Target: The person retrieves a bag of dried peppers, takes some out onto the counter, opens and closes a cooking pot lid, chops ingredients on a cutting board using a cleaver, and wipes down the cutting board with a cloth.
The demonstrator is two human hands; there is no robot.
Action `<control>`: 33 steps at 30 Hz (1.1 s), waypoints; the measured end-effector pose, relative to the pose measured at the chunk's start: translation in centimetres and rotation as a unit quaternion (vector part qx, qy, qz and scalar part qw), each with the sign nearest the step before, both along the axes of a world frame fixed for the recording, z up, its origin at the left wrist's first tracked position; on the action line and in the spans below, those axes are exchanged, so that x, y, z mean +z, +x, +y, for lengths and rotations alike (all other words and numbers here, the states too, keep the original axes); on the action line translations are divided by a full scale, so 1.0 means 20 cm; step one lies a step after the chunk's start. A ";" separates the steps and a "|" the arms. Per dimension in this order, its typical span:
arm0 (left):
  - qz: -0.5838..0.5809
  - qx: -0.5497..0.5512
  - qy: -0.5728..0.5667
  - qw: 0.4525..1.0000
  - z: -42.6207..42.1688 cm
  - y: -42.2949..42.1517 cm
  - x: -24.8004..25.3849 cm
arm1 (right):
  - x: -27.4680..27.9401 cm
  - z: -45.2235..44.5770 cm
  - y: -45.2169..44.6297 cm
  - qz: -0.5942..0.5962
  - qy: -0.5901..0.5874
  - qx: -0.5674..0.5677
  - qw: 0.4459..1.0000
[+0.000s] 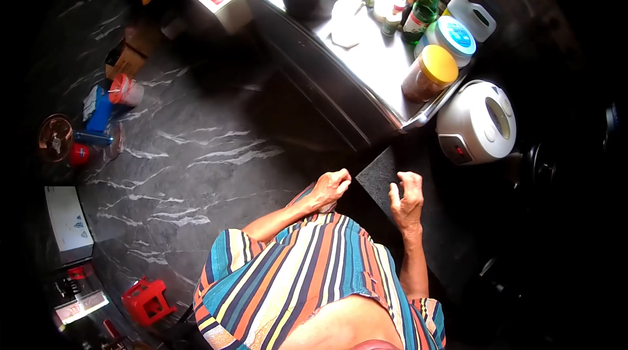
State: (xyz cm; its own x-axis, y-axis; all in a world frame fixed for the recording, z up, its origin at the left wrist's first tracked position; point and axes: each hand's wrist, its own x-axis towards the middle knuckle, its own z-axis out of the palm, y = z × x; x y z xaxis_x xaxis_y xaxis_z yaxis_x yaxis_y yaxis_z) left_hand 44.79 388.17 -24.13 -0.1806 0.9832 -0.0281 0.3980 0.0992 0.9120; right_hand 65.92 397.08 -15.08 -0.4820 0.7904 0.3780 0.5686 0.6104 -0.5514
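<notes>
My left hand (330, 189) is at the front of my striped clothing (307, 265), its fingers curled in. Whatever may be inside that curl is hidden. My right hand (409, 199) hangs in the air to the right, near a dark grey slab-like surface (379, 178). Its thumb stands apart from the bent fingers, and nothing shows between them. Ahead of both hands is the metal counter (386, 82). A white rice cooker (481, 122) sits beyond my right hand, apart from it.
The counter bears a dark pot (311, 0), a green bottle (425, 13), a yellow-lidded jar (432, 74), a blue-lidded tub (451, 39) and a white jug (472, 15). On the marbled floor (216, 173) stand a red stool (149, 301), a cardboard box (134, 52) and several containers.
</notes>
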 end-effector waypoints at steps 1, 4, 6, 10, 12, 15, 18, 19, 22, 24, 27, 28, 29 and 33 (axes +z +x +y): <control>-0.002 0.014 -0.025 1.000 -0.07 -0.02 -0.01 | -0.04 -0.05 -0.02 -0.002 -0.017 0.015 1.000; -0.023 0.038 -0.025 0.999 -0.27 -0.08 -0.14 | -0.09 -0.18 -0.08 -0.004 -0.020 0.042 0.999; -0.079 0.035 -0.065 0.994 -0.34 -0.11 -0.12 | -0.19 -0.27 -0.10 0.037 -0.077 0.038 0.996; -0.200 0.106 -0.125 0.966 -0.42 -0.23 -0.28 | -0.35 -0.43 -0.20 -0.007 -0.086 0.101 0.991; -0.192 0.092 -0.128 0.969 -0.41 -0.36 -0.27 | -0.38 -0.47 -0.31 -0.045 -0.067 0.143 0.986; -0.138 0.068 -0.108 0.982 -0.38 -0.55 -0.18 | -0.41 -0.49 -0.55 -0.073 -0.035 0.165 0.983; -0.091 0.040 -0.096 0.990 -0.36 -0.76 -0.14 | -0.35 -0.50 -0.85 -0.046 -0.027 0.147 0.988; -0.110 0.041 -0.127 0.985 -0.37 -0.86 -0.18 | -0.35 -0.51 -0.95 -0.055 -0.044 0.163 0.984; -0.114 0.008 -0.034 0.993 -0.37 -1.12 -0.23 | -0.31 -0.53 -1.24 -0.080 -0.085 0.197 0.974; -0.106 0.010 -0.028 0.994 -0.38 -1.27 -0.27 | -0.30 -0.55 -1.39 -0.093 -0.088 0.207 0.970; -0.069 0.000 -0.104 0.992 -0.37 -1.40 -0.14 | -0.32 -0.55 -1.51 -0.118 -0.118 0.201 0.965; -0.069 -0.004 -0.105 0.992 -0.38 -1.45 -0.18 | -0.32 -0.56 -1.55 -0.118 -0.119 0.198 0.966; -0.092 -0.001 -0.091 0.992 -0.38 -1.50 -0.24 | -0.33 -0.56 -1.59 -0.111 -0.126 0.192 0.967; -0.119 -0.013 -0.109 0.987 -0.39 -1.65 -0.27 | -0.31 -0.55 -1.68 -0.095 -0.113 0.169 0.975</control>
State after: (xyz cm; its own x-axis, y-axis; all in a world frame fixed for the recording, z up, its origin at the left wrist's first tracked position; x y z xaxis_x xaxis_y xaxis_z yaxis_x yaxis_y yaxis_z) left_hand 11.77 380.33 -29.59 -0.1191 0.9534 -0.2774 0.1799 0.2954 0.9383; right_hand 32.30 386.15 -21.21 -0.7737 0.6269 0.0919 0.4610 0.6564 -0.5972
